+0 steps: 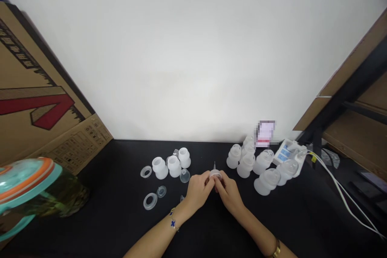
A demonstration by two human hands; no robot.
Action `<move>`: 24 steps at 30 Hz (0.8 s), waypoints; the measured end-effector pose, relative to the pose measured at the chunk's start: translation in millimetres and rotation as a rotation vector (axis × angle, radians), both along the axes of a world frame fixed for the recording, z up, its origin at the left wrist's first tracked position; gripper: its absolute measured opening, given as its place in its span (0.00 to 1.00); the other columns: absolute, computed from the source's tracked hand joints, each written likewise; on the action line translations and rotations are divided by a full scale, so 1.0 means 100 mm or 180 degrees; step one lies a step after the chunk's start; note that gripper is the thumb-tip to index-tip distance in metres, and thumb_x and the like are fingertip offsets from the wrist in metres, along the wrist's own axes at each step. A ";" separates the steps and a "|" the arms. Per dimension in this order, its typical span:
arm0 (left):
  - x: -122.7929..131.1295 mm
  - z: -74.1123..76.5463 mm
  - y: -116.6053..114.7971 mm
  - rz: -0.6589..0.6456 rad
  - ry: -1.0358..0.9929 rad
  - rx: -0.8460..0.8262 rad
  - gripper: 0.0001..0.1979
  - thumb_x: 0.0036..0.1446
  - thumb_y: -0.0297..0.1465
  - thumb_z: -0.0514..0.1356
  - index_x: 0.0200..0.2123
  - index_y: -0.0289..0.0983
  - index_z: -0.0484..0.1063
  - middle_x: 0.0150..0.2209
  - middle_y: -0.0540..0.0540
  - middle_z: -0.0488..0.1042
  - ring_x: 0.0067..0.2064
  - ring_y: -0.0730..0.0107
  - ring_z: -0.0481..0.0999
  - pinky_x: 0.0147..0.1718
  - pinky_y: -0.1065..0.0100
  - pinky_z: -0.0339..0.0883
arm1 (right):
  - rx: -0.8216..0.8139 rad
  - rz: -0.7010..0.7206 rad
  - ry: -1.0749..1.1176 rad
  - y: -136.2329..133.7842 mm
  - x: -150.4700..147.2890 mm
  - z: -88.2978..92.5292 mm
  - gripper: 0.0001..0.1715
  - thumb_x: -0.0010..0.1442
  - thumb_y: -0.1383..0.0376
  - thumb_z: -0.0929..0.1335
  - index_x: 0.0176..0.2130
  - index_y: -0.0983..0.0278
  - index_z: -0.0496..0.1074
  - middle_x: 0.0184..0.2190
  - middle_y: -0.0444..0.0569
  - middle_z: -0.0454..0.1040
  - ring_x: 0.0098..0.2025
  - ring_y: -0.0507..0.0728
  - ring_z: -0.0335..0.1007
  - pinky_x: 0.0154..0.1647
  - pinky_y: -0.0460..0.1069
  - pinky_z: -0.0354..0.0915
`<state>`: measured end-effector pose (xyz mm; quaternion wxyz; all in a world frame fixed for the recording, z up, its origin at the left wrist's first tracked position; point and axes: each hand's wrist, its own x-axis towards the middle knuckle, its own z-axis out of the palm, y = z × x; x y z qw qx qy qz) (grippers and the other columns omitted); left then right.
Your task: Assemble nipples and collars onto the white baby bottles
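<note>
My left hand (198,189) and my right hand (229,193) meet in front of me, fingers closed on a white bottle collar ring (215,173). A thin clear tip, seemingly a nipple, stands up from the ring; its lower part is hidden by my fingers. Left of my hands stand three open white baby bottles (174,167). Two loose collar rings (150,201) lie farther left, one beside a clear nipple (161,191). A clear dome-shaped piece (184,175) rests near the bottles. Another small clear piece (182,198) is partly hidden by my left hand.
Several baby bottles with clear caps (246,165) stand at the right. Behind them are a pixelated pinkish object (265,133) and a white power strip (287,154) with white cables (338,189). A teal-lidded jug (45,189) and a cardboard box (36,88) stand left, against a white wall.
</note>
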<state>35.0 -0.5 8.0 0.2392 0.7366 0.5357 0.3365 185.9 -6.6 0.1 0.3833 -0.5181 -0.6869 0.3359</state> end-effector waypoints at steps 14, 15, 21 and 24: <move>-0.04 -0.01 0.06 0.0198 0.0606 0.0162 0.16 0.62 0.34 0.56 0.21 0.38 0.67 0.19 0.52 0.71 0.22 0.71 0.69 0.25 0.68 0.48 | -0.0068 -0.0032 -0.0125 0.01 0.01 0.00 0.16 0.69 0.52 0.59 0.38 0.59 0.67 0.22 0.41 0.71 0.25 0.56 0.69 0.26 0.48 0.57; -0.05 -0.02 0.07 0.0223 0.0758 0.0245 0.15 0.62 0.33 0.56 0.22 0.38 0.68 0.20 0.51 0.72 0.23 0.70 0.71 0.25 0.68 0.48 | -0.0042 -0.0064 -0.0192 0.02 0.01 -0.01 0.15 0.68 0.53 0.59 0.41 0.59 0.68 0.24 0.42 0.73 0.26 0.57 0.71 0.27 0.48 0.58; -0.05 -0.01 0.07 0.0163 0.1421 0.0782 0.09 0.60 0.30 0.57 0.27 0.38 0.70 0.25 0.47 0.76 0.28 0.65 0.76 0.27 0.67 0.54 | -0.0021 -0.0127 -0.0693 0.05 0.04 -0.02 0.15 0.67 0.56 0.60 0.47 0.58 0.69 0.28 0.45 0.77 0.28 0.59 0.74 0.29 0.48 0.59; -0.05 -0.01 0.06 0.0207 0.1396 0.0862 0.09 0.61 0.30 0.57 0.27 0.38 0.69 0.26 0.47 0.76 0.29 0.65 0.76 0.28 0.67 0.55 | -0.0067 -0.0102 -0.0712 0.05 0.04 -0.01 0.15 0.67 0.57 0.60 0.46 0.58 0.69 0.29 0.45 0.78 0.29 0.59 0.74 0.29 0.48 0.59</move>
